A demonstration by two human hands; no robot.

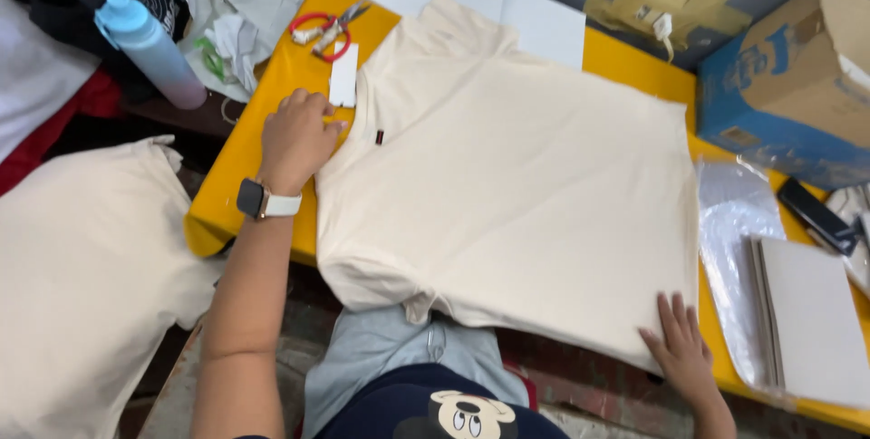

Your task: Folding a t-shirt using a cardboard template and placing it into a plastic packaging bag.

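Observation:
A cream garment [507,176] lies spread flat over a yellow table [236,167]. My left hand [294,135] rests palm down at the garment's left edge, fingers curled near a small white card [343,77]; a watch with a white strap sits on that wrist. My right hand [680,344] lies flat with fingers spread on the garment's near right corner. Neither hand grips anything.
Red-handled scissors [328,27] lie at the table's far left corner. A blue bottle [149,45] stands at the left. A stack of cream cloth [82,267] sits lower left. A cardboard box [797,77], clear plastic bags [739,221] and grey boards [811,317] lie to the right.

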